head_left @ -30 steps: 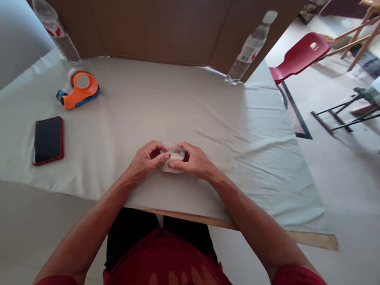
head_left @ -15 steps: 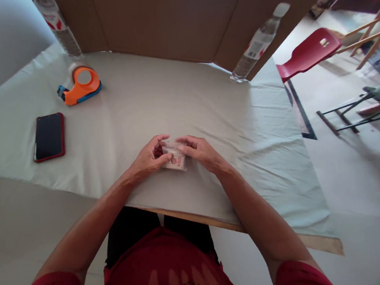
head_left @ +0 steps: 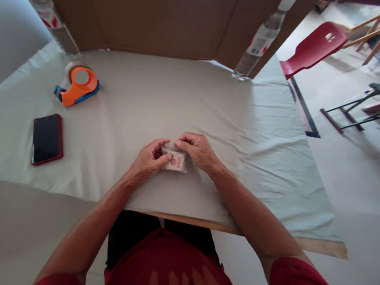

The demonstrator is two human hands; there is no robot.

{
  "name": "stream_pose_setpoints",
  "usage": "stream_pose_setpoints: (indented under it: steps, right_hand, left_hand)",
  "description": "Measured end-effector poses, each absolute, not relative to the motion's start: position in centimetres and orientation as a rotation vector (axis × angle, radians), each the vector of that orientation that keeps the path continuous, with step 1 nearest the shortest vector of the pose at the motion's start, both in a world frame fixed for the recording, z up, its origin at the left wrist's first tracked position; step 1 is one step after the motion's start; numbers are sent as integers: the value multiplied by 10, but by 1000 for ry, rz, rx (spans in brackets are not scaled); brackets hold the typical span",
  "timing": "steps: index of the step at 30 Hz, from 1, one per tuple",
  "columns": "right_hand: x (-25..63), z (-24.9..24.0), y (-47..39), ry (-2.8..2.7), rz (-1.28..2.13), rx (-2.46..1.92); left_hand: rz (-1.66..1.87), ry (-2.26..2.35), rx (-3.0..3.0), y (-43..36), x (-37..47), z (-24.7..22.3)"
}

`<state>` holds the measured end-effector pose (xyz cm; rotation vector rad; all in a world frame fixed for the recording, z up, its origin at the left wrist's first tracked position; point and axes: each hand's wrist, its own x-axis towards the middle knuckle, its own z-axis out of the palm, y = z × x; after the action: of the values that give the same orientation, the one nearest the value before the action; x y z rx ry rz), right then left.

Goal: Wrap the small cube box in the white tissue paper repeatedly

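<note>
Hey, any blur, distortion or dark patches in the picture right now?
Head view: the small packet is too soft to read its lettering; head view: the right-hand bottle leans outward, probably wide-angle distortion; head view: bottom right corner darkens.

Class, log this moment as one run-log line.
Left hand: holding small packet | Right hand: at packet's far corner | Phone, tape dispenser: on cloth

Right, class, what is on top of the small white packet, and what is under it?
The thumb of the left hand lies on top of the packet, near red print. The underside is hidden, so whether fingers or cloth lie directly beneath cannot be told.
</note>
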<state>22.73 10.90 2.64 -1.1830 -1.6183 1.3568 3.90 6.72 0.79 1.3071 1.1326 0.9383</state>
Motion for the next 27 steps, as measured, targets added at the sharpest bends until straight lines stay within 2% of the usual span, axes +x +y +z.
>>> stream_pose_setpoints:
  steps: [17, 22, 27]
  right_hand:
    - [246, 51, 103, -2001, 1413, -1098]
    - [253, 48, 97, -2335, 1075, -975]
    - [251, 33, 90, -2439, 780, -916]
  left_hand:
    - [905, 1226, 1380, 60, 42, 22]
    - [926, 1241, 1378, 61, 43, 19]
    - [962, 1288, 1386, 62, 45, 16]
